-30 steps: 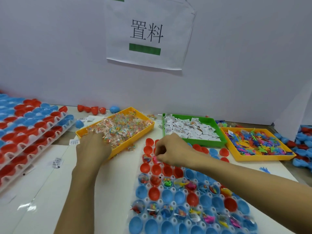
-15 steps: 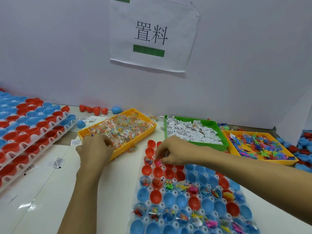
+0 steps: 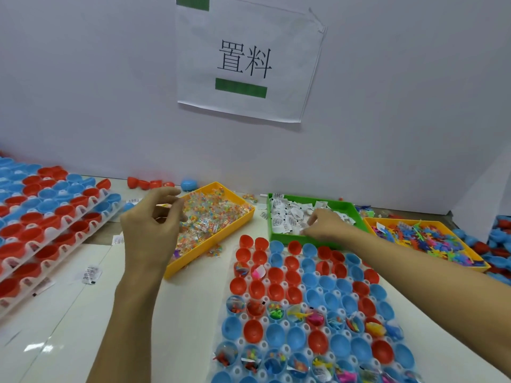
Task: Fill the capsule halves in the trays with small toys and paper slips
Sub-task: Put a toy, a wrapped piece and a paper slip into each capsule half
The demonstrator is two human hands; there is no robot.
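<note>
The left hand (image 3: 150,230) hovers over the near end of the yellow bin (image 3: 221,225) of bagged toys, its curled fingers pinching a small clear packet (image 3: 163,206). The right hand (image 3: 322,226) reaches into the green bin (image 3: 347,208), fingertips down among the paper slips (image 3: 287,219) (whether it pinches one I cannot tell). In front of both, on the worktop (image 3: 69,322), lies the tray of capsule halves (image 3: 304,313), red and blue, some already holding toys.

Head-worn view, forward-down, close over table (image 3: 69,313)
</note>
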